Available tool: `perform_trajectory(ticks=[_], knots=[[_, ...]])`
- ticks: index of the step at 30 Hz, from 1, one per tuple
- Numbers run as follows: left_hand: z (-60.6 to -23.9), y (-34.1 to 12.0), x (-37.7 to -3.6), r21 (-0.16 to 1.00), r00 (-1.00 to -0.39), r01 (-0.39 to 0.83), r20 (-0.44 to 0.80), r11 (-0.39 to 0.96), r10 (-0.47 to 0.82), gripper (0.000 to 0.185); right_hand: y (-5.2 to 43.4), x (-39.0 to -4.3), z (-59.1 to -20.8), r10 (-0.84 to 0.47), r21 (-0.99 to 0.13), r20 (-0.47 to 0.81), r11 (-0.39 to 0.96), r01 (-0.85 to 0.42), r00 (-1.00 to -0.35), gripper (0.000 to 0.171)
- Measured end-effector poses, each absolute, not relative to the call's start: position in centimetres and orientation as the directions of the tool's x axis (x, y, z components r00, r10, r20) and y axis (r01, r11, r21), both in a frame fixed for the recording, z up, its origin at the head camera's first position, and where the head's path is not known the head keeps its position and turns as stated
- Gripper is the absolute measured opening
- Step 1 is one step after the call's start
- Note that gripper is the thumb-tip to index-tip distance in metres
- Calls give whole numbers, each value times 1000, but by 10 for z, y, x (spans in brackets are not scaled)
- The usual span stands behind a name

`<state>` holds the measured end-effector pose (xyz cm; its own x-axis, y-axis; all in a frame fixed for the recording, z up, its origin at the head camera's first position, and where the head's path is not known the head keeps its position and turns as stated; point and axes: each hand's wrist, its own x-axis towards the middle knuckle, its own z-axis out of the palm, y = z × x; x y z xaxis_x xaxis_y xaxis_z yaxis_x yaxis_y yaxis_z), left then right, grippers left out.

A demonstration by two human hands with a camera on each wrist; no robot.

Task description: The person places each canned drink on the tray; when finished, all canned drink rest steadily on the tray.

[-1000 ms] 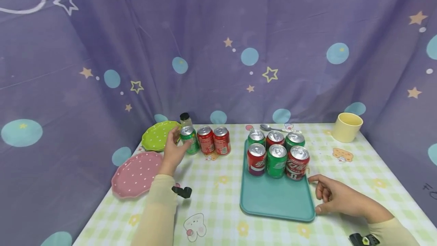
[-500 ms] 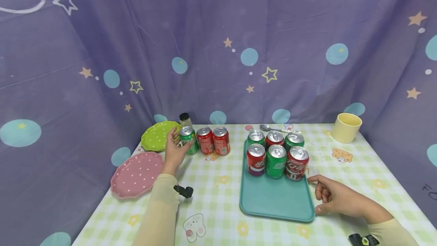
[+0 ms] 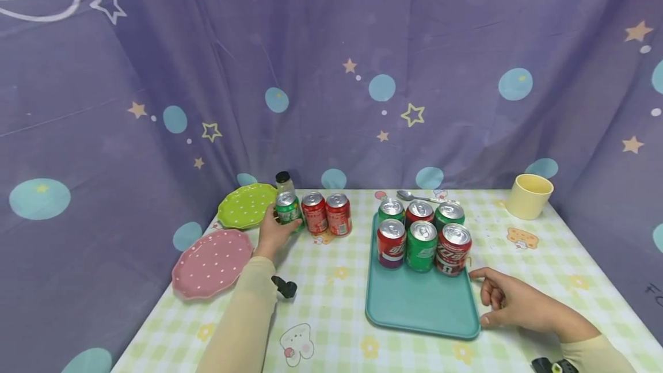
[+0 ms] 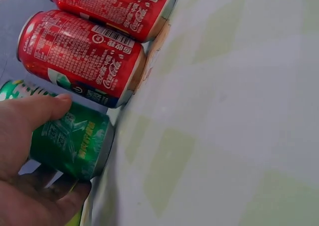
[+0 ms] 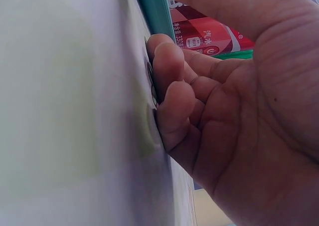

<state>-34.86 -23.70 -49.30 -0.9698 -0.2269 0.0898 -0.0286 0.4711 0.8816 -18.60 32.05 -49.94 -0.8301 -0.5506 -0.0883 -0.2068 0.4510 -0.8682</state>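
Observation:
My left hand grips a green soda can at the far left of the table. In the left wrist view its thumb lies across the near side of the can, and the other fingers reach round underneath, partly hidden. Two red soda cans stand in a row just right of the green one. On the teal tray, red and green cans form two rows at the back. My right hand rests at the tray's right edge, index finger and thumb against the rim, the remaining fingers loosely bent on the tablecloth.
A pink dotted plate and a green dotted plate lie at the left. Behind the green can stands a black-capped jar. At the back are a spoon and a yellow cup. A purple curtain hangs behind.
My left hand has closed round the green can, which it was beside with spread fingers before. The right hand and the tray have stayed in place.

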Motion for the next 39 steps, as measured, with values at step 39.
perform_trajectory(ticks=[39], knots=[[-406,-127,-213,807,-865,499,489,315,118,73,320,-187,-501,-538,-867,-111,463,-183,-835,89]])
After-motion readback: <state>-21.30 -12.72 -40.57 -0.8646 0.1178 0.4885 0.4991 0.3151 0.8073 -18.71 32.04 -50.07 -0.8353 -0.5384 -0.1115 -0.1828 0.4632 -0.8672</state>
